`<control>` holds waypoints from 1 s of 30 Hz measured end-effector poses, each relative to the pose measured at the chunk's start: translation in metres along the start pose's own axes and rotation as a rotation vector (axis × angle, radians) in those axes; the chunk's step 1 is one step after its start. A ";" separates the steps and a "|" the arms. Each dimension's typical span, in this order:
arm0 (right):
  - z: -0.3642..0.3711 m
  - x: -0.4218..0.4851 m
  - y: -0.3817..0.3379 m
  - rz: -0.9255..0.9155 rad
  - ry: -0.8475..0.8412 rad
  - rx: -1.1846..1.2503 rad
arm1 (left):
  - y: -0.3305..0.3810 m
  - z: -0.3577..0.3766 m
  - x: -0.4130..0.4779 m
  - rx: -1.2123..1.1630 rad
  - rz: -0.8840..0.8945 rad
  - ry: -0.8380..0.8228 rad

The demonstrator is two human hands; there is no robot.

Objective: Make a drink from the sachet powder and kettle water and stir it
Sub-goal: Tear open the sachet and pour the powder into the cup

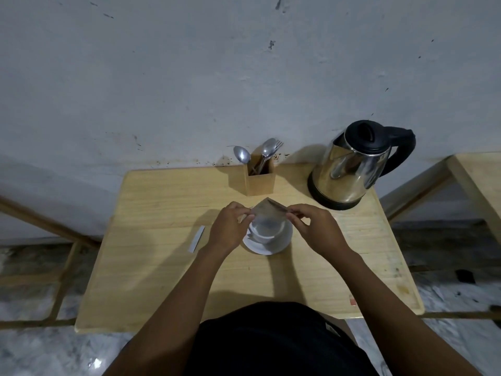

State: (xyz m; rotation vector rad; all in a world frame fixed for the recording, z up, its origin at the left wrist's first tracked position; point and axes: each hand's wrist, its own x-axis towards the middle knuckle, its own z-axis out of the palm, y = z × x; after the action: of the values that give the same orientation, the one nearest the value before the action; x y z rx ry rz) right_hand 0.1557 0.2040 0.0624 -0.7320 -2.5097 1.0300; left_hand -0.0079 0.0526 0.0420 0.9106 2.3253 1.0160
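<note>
Both hands hold a sachet point(267, 217) above a white cup point(267, 234) that stands on a white saucer point(282, 244). My left hand point(229, 226) pinches the sachet's left corner and my right hand point(315, 226) pinches its right corner. The sachet is blurred and hides part of the cup's inside. A steel kettle point(349, 166) with a black lid and handle stands at the table's back right. Several spoons and a fork point(267, 151) stick out of a wooden holder point(260, 179) at the back middle.
A torn strip of sachet point(197, 239) lies on the wooden table point(151, 267) left of my left hand. The wall rises right behind the table. Another wooden table point(479, 180) stands to the right across a gap.
</note>
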 end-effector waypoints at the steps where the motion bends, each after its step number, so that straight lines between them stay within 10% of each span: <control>1: -0.001 0.004 -0.002 -0.004 0.000 0.001 | -0.001 0.001 0.002 0.014 0.000 0.004; 30: -0.018 0.043 -0.020 0.096 -0.089 -0.011 | 0.002 0.008 0.005 -0.383 -0.046 0.123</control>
State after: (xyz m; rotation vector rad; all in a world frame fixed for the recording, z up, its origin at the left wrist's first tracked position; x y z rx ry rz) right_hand 0.1225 0.2265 0.0939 -0.8348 -2.5794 1.1047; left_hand -0.0057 0.0615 0.0375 0.6558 2.1259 1.4676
